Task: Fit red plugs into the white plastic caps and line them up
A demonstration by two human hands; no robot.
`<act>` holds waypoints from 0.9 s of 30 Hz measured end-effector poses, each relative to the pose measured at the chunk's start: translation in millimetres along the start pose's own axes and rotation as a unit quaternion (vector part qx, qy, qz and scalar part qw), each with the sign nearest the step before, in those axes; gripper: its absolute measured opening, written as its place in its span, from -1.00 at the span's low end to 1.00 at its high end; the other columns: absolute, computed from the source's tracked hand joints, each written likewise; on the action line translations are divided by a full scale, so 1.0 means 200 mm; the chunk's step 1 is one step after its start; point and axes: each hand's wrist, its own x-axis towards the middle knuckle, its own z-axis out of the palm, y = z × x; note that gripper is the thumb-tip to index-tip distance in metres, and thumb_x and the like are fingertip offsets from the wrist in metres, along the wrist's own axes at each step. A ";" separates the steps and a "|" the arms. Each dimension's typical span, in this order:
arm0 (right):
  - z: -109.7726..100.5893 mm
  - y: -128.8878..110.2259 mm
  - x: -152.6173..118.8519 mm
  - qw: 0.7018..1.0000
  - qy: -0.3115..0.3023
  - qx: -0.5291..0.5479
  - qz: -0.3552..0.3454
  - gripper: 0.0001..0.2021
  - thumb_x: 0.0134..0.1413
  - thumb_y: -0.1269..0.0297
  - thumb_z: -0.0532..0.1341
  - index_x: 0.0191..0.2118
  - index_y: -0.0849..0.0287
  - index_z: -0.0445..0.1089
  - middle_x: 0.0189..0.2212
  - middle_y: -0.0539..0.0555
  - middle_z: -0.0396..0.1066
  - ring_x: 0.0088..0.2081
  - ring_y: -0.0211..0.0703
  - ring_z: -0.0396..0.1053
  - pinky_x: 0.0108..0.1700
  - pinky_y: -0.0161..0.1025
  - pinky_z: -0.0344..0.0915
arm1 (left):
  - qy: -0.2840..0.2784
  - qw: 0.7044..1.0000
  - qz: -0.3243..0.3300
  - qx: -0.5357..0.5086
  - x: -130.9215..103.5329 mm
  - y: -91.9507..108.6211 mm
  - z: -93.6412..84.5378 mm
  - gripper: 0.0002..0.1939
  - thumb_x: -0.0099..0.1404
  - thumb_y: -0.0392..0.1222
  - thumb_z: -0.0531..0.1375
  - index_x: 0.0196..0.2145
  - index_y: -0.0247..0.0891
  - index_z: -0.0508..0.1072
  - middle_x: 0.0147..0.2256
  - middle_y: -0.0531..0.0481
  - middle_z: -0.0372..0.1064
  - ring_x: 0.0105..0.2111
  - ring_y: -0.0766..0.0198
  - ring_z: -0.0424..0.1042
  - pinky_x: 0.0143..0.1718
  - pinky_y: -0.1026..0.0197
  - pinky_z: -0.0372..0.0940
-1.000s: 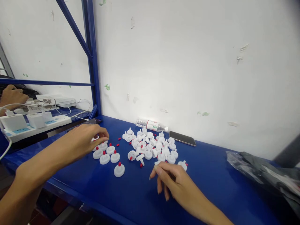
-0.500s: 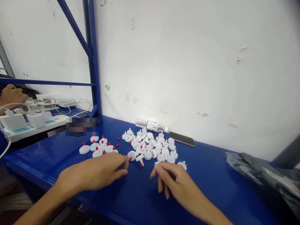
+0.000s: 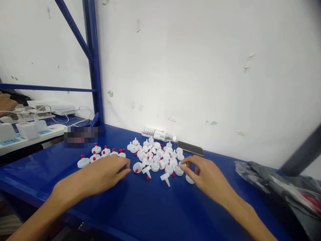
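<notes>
A pile of white nozzle caps with small red tips mixed in lies on the blue table. My right hand is at the pile's right edge, thumb and forefinger pinched at a white cap; another white cap lies partly under the hand. One cap rests on its side in front of the pile. To the left, my left hand hovers with fingers curled and thumb near forefinger; what they hold, if anything, is hidden. Behind it stand several caps with red tips fitted.
A clear plastic bottle and a phone lie by the wall. Grey plastic bags are at the right. Power strips with chargers lie at the left, where another person's hand shows. A blue metal post rises behind.
My right hand has moved right along the pile's edge, uncovering a cap lying on its side. The left hand keeps its curled pose. The view has shifted slightly.
</notes>
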 end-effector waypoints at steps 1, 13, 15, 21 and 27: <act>0.02 0.00 0.00 1.000 -0.014 -0.007 -0.012 -0.72 0.32 0.01 0.12 -0.13 0.00 0.52 -0.22 0.07 0.54 -0.35 -0.06 0.45 -0.32 -0.18 0.25 | 0.009 1.000 0.010 0.003 0.00 0.03 0.01 -0.73 0.43 -0.10 0.02 -0.40 -0.13 0.41 -0.41 0.04 0.46 -0.40 0.19 0.41 -0.40 0.17 0.08; 0.13 -0.01 -0.01 0.997 -0.065 -0.032 -0.037 -0.84 0.28 0.28 0.19 -0.16 0.01 0.54 -0.23 0.03 0.58 -0.19 0.02 0.51 -0.23 -0.16 0.26 | 0.022 0.992 0.066 0.103 0.09 0.22 0.20 -0.80 0.41 -0.19 0.09 -0.14 -0.12 0.50 -0.26 -0.12 0.57 -0.25 -0.02 0.55 -0.34 0.10 0.20; 0.12 -0.03 -0.01 0.998 -0.051 -0.016 -0.033 -0.80 0.31 0.24 0.17 -0.07 -0.01 0.52 -0.22 0.04 0.56 -0.20 0.02 0.50 -0.24 -0.15 0.26 | 0.018 0.991 0.066 0.111 0.10 0.22 0.22 -0.80 0.41 -0.21 0.08 -0.14 -0.14 0.51 -0.26 -0.13 0.57 -0.25 -0.01 0.56 -0.34 0.11 0.22; 0.15 -0.09 -0.04 0.995 -0.051 0.034 -0.080 -0.72 0.36 0.09 0.14 0.10 -0.10 0.44 -0.08 0.04 0.50 -0.13 -0.01 0.49 -0.16 -0.15 0.29 | 0.019 0.989 0.097 0.109 0.13 0.19 0.25 -0.76 0.44 -0.28 0.04 -0.21 -0.15 0.52 -0.26 -0.09 0.57 -0.25 0.02 0.56 -0.35 0.11 0.22; 0.16 -0.10 -0.04 0.995 -0.053 0.068 -0.055 -0.81 0.33 0.04 0.19 -0.17 0.04 0.40 -0.19 -0.04 0.48 -0.41 -0.20 0.42 -0.30 -0.21 0.24 | 0.047 0.992 0.104 0.057 0.10 0.28 0.18 -0.85 0.41 -0.27 0.07 -0.22 -0.14 0.44 -0.23 0.00 0.53 -0.30 0.13 0.53 -0.35 0.14 0.21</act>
